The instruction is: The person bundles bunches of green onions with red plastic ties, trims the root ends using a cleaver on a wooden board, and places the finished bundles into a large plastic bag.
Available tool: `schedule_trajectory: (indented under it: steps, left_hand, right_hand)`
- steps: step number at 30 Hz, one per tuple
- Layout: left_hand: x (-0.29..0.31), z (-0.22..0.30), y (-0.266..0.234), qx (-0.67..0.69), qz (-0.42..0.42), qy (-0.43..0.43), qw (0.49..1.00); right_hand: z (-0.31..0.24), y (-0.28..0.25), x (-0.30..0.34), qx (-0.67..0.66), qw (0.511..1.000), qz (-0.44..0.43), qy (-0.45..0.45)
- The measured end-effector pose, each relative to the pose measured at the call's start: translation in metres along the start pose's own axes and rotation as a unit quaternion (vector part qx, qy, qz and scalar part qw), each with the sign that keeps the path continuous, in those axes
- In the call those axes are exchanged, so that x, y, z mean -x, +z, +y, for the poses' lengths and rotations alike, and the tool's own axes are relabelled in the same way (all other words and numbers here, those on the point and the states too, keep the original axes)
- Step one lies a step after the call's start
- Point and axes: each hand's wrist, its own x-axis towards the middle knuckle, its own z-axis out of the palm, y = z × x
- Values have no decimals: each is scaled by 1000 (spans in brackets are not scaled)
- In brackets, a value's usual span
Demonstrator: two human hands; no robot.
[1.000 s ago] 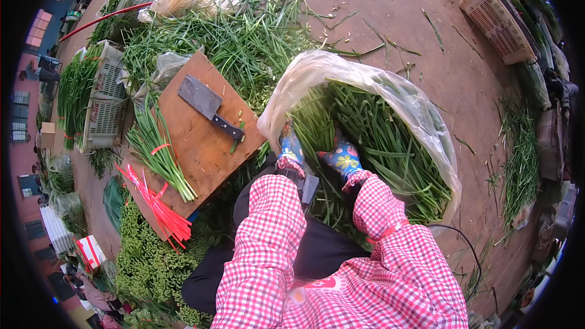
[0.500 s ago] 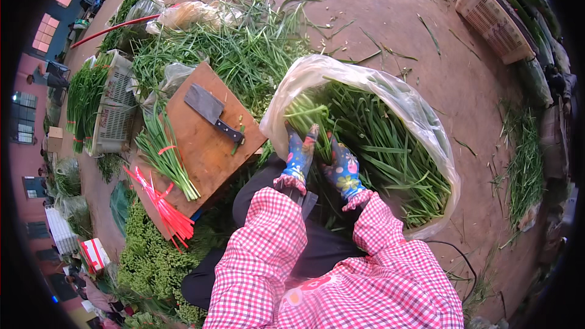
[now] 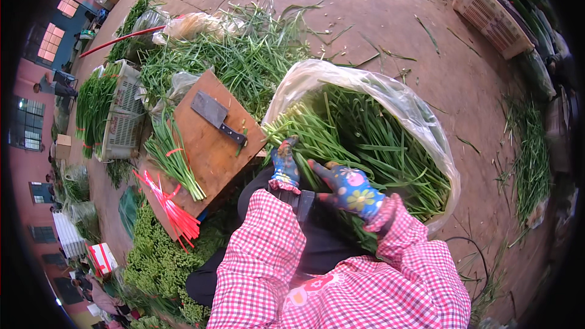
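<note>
Both my hands wear blue flowered gloves. My left hand (image 3: 284, 166) is closed round a bunch of long green chive-like stalks (image 3: 308, 131), whose pale ends lie over the near left side of the clear plastic bag (image 3: 436, 131). My right hand (image 3: 351, 187) is just right of it, fingers spread, against the leaves of that bunch. More stalks (image 3: 405, 161) fill the bag. Left of the bag, a wooden board (image 3: 204, 140) bears a cleaver (image 3: 218, 120) with a black handle. A tied bunch (image 3: 178, 159) and red strips (image 3: 172, 210) lie at the board's left edge.
Loose green leaves (image 3: 231, 55) are heaped beyond the board. A white crate (image 3: 124, 116) with bunched stalks stands at the left. Green seed-like heads (image 3: 152, 247) are piled at the lower left. Another crate (image 3: 487, 12) stands far right. A dark cable (image 3: 481, 256) lies at the lower right.
The bunch has swung to lie more sideways, its pale ends further left. My left hand has shifted slightly left and down; my right hand has moved right and down, its fingers now spread.
</note>
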Motion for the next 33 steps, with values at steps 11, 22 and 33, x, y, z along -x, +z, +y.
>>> schedule_trajectory:
  steps: [11, 22, 33]
  left_hand:
    - [19, 51, 63, 121, -93, -232, 961]
    - [6, 21, 40, 65, -182, -135, 972]
    - [19, 74, 101, 199, -84, -267, 939]
  right_hand:
    - [79, 19, -31, -179, 945, 254, 97]
    - [22, 10, -36, 92, 960, 262, 20]
    - [67, -42, -19, -303, 915, 252, 84]
